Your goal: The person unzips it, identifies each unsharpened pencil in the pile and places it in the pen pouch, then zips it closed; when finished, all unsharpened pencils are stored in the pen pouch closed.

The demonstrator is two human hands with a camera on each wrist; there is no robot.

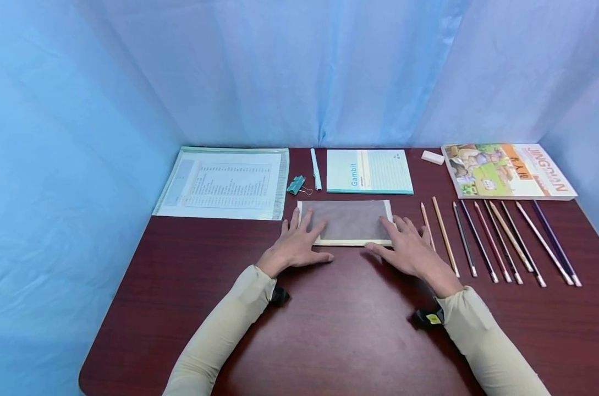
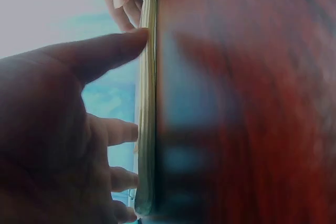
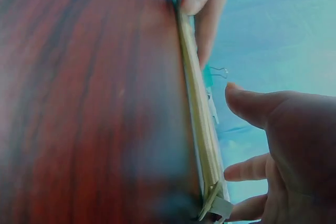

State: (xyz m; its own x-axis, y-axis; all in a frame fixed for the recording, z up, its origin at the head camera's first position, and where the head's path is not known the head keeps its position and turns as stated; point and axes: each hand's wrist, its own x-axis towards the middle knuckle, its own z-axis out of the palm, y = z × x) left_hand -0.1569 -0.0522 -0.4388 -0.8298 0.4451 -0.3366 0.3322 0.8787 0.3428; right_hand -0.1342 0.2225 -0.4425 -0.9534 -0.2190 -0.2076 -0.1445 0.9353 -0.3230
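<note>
A flat, greyish see-through pouch (image 1: 355, 220) with pale side edges and a cream zipper edge lies in the middle of the table in the head view. My left hand (image 1: 296, 242) rests on its left end, fingers spread. At the opposite end, the spread fingers of my right hand (image 1: 407, 246) lie over its right edge. Seen from the left wrist, the pouch's cream edge (image 2: 148, 103) runs upright past my extended thumb. In the right wrist view, a small tab (image 3: 220, 208) shows at the near end of that edge.
Behind the pouch are a document sleeve (image 1: 225, 184), a teal binder clip (image 1: 296, 185), a pen (image 1: 316, 169), a notebook (image 1: 369, 171) and an eraser (image 1: 432, 158). To the right lie a book (image 1: 507, 170) and several pencils (image 1: 492, 234). Blue curtains (image 1: 279, 71) hang around the table.
</note>
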